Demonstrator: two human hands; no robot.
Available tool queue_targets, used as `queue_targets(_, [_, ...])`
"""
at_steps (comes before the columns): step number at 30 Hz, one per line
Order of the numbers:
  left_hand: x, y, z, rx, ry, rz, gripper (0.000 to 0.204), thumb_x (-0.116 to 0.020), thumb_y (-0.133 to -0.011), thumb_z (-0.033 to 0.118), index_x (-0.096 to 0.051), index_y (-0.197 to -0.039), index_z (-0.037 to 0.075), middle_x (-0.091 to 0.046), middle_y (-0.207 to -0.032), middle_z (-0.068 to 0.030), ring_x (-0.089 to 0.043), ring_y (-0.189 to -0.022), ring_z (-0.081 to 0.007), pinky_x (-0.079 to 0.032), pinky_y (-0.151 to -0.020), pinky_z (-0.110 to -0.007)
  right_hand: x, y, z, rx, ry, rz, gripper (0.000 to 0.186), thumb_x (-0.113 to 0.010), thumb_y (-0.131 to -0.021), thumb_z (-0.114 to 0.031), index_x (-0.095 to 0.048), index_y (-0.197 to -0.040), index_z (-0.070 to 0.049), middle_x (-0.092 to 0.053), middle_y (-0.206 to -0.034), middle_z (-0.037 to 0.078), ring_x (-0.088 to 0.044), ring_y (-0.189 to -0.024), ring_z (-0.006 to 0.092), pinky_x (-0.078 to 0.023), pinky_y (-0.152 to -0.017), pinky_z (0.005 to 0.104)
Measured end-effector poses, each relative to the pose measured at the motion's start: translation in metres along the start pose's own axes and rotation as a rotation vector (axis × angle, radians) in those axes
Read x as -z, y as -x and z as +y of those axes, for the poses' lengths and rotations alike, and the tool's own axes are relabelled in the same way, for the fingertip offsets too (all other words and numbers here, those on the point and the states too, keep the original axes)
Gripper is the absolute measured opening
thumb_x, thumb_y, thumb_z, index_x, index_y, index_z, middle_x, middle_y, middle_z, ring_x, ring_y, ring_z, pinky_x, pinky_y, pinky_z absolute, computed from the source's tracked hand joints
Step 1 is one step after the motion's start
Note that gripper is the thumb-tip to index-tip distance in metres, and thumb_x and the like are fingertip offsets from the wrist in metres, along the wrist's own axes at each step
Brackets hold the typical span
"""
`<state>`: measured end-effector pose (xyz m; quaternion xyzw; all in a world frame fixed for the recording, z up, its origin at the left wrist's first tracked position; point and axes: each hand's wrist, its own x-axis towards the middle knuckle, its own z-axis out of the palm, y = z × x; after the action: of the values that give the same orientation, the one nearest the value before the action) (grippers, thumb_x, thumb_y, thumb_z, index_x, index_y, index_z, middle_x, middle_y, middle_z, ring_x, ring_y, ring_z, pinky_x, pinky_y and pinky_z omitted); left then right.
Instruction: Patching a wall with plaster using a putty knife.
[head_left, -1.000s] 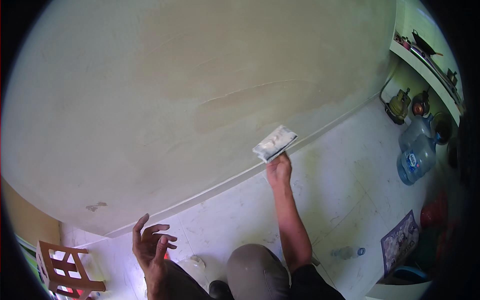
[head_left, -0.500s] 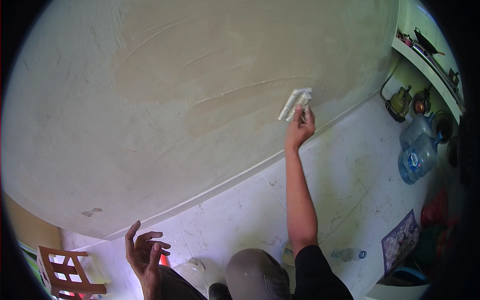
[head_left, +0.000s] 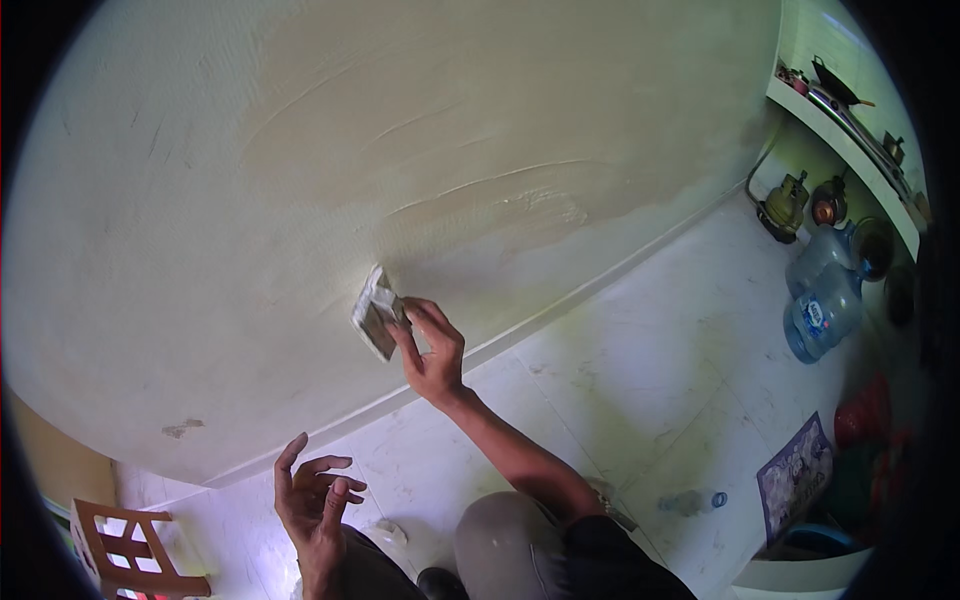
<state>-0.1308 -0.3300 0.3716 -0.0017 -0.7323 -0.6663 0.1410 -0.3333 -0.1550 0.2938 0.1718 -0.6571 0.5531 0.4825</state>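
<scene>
Trowel (head_left: 372,326) moved left above baseboard (head_left: 600,283); my right hand (head_left: 435,362) pinches it; left hand (head_left: 313,505) empty, half-curled, nearer side of baseboard.

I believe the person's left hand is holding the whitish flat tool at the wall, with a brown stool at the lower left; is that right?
Not quite: the head view shows the right hand holding the whitish flat tool at the wall; the brown stool is at the lower left.

The pale tiled floor (head_left: 640,400) carries a stool (head_left: 155,581), a bottle (head_left: 688,502) on its side, two jugs (head_left: 836,302) and a gas cylinder (head_left: 785,206).
</scene>
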Motion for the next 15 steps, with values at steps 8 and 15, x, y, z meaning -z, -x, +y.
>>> queue_targets(8, [0.013,-0.003,-0.006,-0.024,-0.033,0.031,0.063,-0.072,-0.092,0.015,-0.04,-0.143,-0.001,-0.069,-0.098,-0.0166,-0.07,-0.072,-0.0206,-0.056,-0.061,-0.029,0.183,-0.057,0.137,-0.478,-0.138,0.58,0.028,-0.056,-0.102,-0.014,-0.063,-0.12,0.006,-0.067,-0.11,0.009,-0.059,-0.097,0.0144,-0.047,-0.089,0.0307])
queue_targets(15, [0.023,-0.007,-0.013,-0.021,-0.088,0.045,0.063,-0.071,-0.092,0.015,-0.039,-0.144,-0.001,-0.069,-0.098,-0.0167,-0.07,-0.072,-0.0212,-0.056,-0.061,-0.029,0.232,-0.129,0.202,-0.382,-0.099,0.431,0.027,-0.057,-0.101,-0.01,-0.063,-0.122,0.006,-0.067,-0.11,0.007,-0.059,-0.096,0.0125,-0.047,-0.087,0.0274])
